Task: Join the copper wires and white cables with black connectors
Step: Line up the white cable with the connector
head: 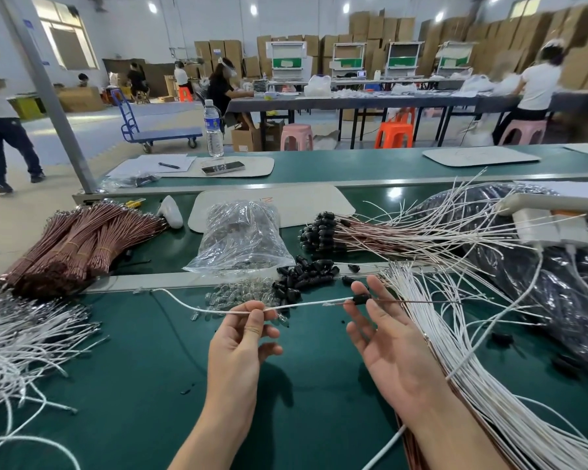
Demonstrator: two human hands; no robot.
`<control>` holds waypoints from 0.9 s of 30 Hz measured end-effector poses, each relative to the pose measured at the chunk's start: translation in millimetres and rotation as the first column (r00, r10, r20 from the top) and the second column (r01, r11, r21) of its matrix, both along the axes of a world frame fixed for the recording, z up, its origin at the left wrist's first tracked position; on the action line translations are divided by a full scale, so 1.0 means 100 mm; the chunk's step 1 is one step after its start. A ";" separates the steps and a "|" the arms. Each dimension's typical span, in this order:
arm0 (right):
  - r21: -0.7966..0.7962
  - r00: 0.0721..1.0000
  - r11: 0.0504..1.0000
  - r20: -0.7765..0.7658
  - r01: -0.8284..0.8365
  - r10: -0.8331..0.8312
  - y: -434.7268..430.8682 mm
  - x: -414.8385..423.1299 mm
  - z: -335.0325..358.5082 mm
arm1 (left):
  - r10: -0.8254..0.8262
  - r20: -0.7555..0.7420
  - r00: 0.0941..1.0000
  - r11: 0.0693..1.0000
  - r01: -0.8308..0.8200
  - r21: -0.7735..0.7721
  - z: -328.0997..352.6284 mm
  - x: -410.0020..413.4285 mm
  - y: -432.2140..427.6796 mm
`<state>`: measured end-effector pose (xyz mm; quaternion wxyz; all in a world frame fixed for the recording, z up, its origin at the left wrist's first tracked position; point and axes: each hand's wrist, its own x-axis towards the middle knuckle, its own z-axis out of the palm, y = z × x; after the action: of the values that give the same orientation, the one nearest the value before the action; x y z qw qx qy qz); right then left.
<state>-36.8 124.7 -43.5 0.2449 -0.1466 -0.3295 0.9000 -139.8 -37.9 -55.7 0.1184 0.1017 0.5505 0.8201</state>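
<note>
the left hand (241, 337) pinches a white cable (197, 308) between thumb and forefinger, above the middle of the counter (143, 368). the cable runs right to a black connector (360, 299), and a copper wire (421, 301) leaves its other end. the right hand (387, 347) is wide, palm up and fingers straight, and the connector lies against its fingertips rather than in a grip.

that is where the risk seems to lie. the cable's metal end shows just left of the connector, so the joint may not be fully seated. a pull from the left hand could draw it out, because nothing clamps the connector. the wire's free end reaches over the loose cables (455, 334) at the right edge, and it could snag there and drag the piece sideways. if the connector dropped, it would land among the spare connectors (302, 276) just beyond the hands and be hard to pick out.

the counter is green. copper bundles (82, 239) and more white cables (24, 337) lie along the left edge. a clear bag (241, 239) and joined pieces (323, 232) sit toward the far edge. the room beyond is a workshop, with people seated at long tables and cartons stacked against the walls.
</note>
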 end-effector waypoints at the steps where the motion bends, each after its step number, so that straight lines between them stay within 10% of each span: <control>1: -0.012 1.000 1.000 0.002 -0.005 0.005 0.00 0.00 0.00 | 0.005 -0.006 1.000 1.000 -0.005 -0.006 0.01 0.00 0.00; 27: 0.073 0.989 0.987 0.049 -0.142 0.139 -0.17 -0.03 0.03 | -0.123 0.021 0.992 0.992 0.124 -0.025 0.03 0.10 0.04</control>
<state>-39.5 107.6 -40.9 0.1790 -0.1330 -0.3783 0.8984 -129.6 -33.5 -52.7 0.1756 0.1262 0.5528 0.8048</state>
